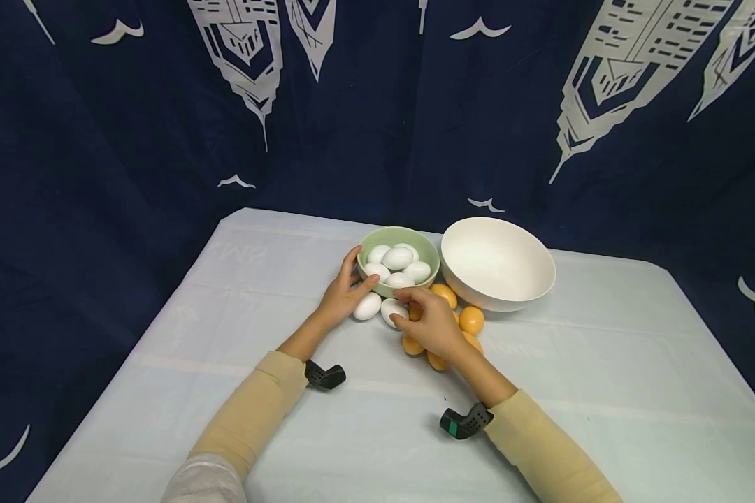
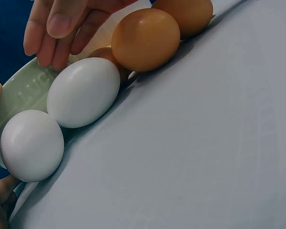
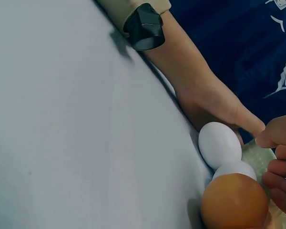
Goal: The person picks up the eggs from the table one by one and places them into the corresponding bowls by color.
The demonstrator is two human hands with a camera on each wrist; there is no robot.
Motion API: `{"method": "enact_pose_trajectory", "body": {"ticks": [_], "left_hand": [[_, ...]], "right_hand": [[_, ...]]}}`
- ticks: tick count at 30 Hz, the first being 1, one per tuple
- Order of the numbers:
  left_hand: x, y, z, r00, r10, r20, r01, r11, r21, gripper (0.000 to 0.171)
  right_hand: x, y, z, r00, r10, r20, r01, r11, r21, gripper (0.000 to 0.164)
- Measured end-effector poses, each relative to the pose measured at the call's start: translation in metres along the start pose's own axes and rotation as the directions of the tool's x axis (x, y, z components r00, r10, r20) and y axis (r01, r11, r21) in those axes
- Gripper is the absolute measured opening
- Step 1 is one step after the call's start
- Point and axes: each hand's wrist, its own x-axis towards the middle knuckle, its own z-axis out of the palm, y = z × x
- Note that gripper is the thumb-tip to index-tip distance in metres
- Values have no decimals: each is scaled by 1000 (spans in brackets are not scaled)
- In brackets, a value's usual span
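Observation:
My left hand (image 1: pixel 342 297) holds the left side of a small green bowl (image 1: pixel 409 237), thumb toward its front and fingers along its outside. Several white eggs (image 1: pixel 398 258) lie piled inside the bowl. On the table just in front of it sit two more, a left white egg (image 1: pixel 368 307) and a right white egg (image 2: pixel 83 93). My right hand (image 1: pixel 437 325) reaches over the brown eggs (image 1: pixel 471 320), thumb and fingers spread beside the right white egg. In the left wrist view its fingertips (image 2: pixel 58 25) hang above that egg, holding nothing.
A larger white bowl (image 1: pixel 497 258) stands right of the green one, with nothing visible inside. Several brown eggs cluster in front of both bowls, partly hidden under my right hand. A dark blue patterned cloth (image 1: pixel 377 140) hangs behind the pale covered table (image 1: pixel 258 279).

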Motion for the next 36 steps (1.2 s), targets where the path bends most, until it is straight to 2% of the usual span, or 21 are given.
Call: {"method": "enact_pose_trajectory", "body": {"ticks": [6,17,27,36], "left_hand": [[1,-2,0,1000,2,-1,-2,1000,3,72],[2,-4,0,1000,6,6,-6,1000,2,72],[1,-4,0,1000,6,4,-6,1000,-5,72],[1,-3,0,1000,12,7,-12,1000,-6,72]], "right_hand": [[-2,1,3,1000,-12,23,15,994,-108,40],[-2,0,10,998,-27,58,41,963,-267,38],[-1,5,17,981,-189,32,188,910,-369,37],[-1,5,18,981,-159,107,190,888,-418,41]]}}
